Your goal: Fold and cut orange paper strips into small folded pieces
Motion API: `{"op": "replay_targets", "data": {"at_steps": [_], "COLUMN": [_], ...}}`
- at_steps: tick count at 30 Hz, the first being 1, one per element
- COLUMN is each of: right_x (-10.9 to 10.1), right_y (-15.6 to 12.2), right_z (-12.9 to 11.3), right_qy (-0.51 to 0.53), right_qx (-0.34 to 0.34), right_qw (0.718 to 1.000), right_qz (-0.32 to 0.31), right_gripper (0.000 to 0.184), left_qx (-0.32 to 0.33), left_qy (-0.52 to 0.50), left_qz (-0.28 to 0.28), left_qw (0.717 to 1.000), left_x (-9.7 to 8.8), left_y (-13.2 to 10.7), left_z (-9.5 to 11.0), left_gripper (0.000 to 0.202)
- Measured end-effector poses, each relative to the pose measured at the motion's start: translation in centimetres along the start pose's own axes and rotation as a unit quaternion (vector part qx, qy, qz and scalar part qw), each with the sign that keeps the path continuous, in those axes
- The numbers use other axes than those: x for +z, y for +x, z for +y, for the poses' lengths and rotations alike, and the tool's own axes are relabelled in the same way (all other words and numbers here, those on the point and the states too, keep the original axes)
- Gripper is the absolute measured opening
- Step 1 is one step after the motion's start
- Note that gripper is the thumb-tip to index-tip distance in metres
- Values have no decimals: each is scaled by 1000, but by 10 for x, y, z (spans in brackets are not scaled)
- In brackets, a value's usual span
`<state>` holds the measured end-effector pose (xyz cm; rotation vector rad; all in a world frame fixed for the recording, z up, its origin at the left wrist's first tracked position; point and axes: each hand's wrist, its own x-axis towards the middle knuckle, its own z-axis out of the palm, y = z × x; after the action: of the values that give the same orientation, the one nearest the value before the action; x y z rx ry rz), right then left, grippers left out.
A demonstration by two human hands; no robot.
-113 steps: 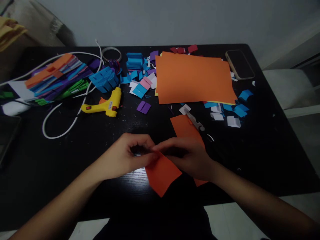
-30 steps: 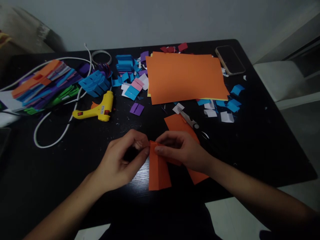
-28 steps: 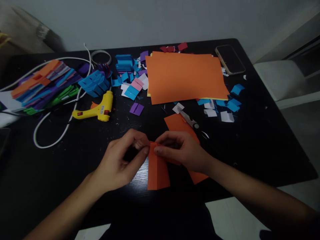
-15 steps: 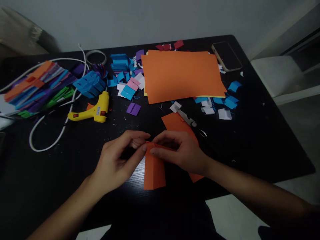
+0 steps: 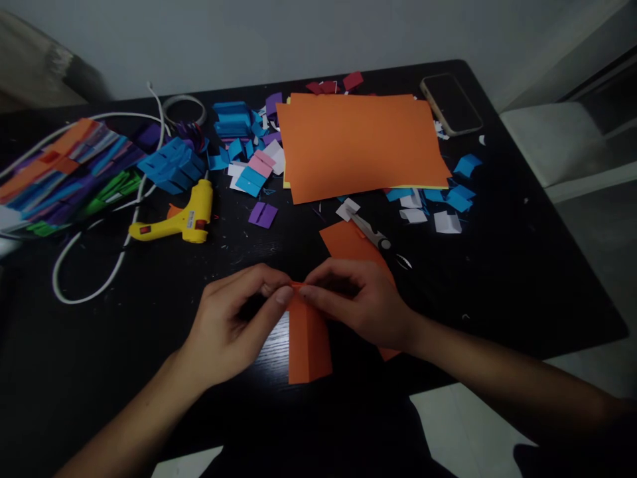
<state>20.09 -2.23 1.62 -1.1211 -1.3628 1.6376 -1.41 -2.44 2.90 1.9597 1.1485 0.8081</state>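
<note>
Pinching folded paper, scissors overlapping orange strip, scraps beyond

Phone on black table, far right corner — white cable looped at left — yellow glue gun beside it.

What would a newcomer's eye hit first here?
Probably the large orange sheet on top of the stack toward the back of the black table, the biggest block of bright colour. Next, front and centre, the left hand and right hand pinching the top edge of a creased orange paper. Then the yellow glue gun, lying left of centre among coloured paper pieces and cables.
</note>
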Motion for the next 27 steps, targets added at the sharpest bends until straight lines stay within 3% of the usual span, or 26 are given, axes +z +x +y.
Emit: {"op": "replay_targets", "data": {"at_steps": [2, 9, 14, 17, 22, 27], "right_x": [0, 0, -1, -1, 0, 0], "right_y": [0, 0, 0, 0, -1, -1], "right_z": [1, 5, 7, 9, 10, 9], "right_qy": [-4, 10, 10, -5, -43, -43], "right_qx": [-5, -11, -32, -47, -63, -54], "right_qw": [1000, 1000, 999, 998, 997, 997], "right_qz": [1, 19, 28, 29, 29, 30], "right_gripper": [13, 13, 17, 16, 16, 18], "left_qx": [2, -38, 4, -6, -37, -29], "left_qy": [0, -39, -31, -31, -46, -15], "left_qz": [0, 2, -34, -41, -30, -7], "left_qw": [1000, 999, 999, 999, 998, 999], "left_x": [1, 0, -2, -1, 2, 4], "left_y": [0, -2, 0, 2, 2, -2], "left_z": [1, 3, 6, 6, 3, 1], "left_gripper": [2, 25, 15, 10, 12, 7]}}
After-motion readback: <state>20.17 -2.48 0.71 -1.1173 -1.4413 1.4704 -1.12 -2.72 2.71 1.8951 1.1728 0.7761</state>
